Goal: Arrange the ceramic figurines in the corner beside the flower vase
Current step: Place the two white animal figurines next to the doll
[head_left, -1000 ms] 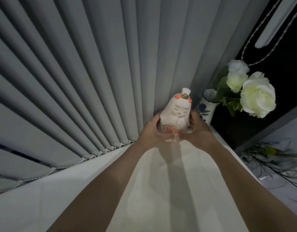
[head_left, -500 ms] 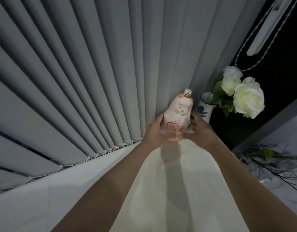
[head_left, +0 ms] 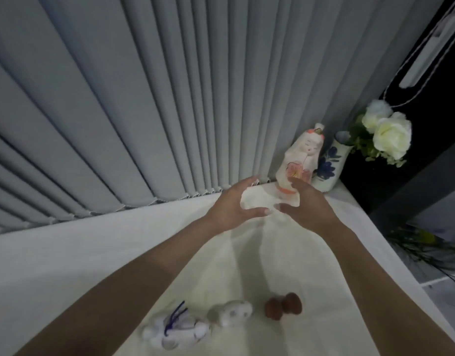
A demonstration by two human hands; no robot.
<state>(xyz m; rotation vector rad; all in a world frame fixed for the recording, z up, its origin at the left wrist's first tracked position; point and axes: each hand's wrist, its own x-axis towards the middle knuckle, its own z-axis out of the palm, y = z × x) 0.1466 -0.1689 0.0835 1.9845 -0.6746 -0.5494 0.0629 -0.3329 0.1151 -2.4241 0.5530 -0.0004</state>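
Both hands open, empty: left hand (head_left: 236, 201) and right hand (head_left: 304, 204) cupped just before doll figurine (head_left: 299, 158), which stands beside flower vase (head_left: 329, 163).

Grey vertical blinds (head_left: 144, 111) hung behind a white cloth-covered table (head_left: 67, 253), with a beaded cord (head_left: 411, 62) against the dark window (head_left: 426, 140) at right and green stems (head_left: 426, 247) lying on the floor below.

White ledge (head_left: 67, 253): doll figurine (head_left: 299, 155), vase (head_left: 329, 163), three small figurines (head_left: 231, 313).
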